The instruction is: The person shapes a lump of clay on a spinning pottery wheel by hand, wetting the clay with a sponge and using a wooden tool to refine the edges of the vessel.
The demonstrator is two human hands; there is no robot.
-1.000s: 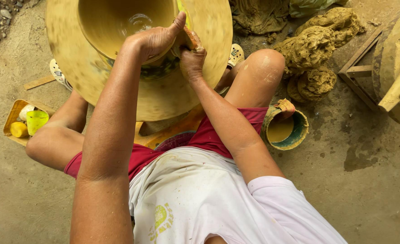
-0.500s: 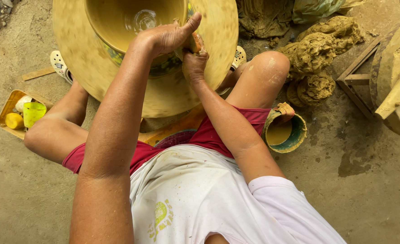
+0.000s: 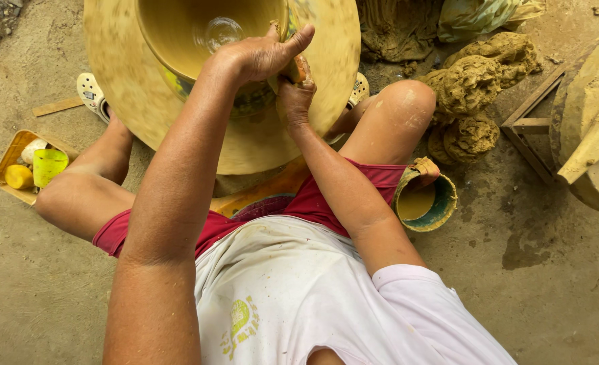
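Left hand [image 3: 259, 57] lay over rim of clay bowl [image 3: 198, 34] on wheel [image 3: 144, 115], fingers spread, draped on wall. Right hand [image 3: 294, 94] pressed bowl's outer side from below, fingers curled round small brown tool [image 3: 301, 67]. Wheel surface blurred. Bowl sat at wheel centre, between knees. Slip pot [image 3: 426, 201] near right thigh. Clay lumps [image 3: 475, 81] beyond right knee. Tray [image 3: 9, 159] with yellow cup [image 3: 48, 165] beside left knee.

A: Where's the camera?
B: On the person's head, looking steeply down, close over both arms, lap and the wheel [image 3: 178, 128] at the far edge.
A: Any second view?
B: No (just this one); floor [image 3: 549, 270] right and left.
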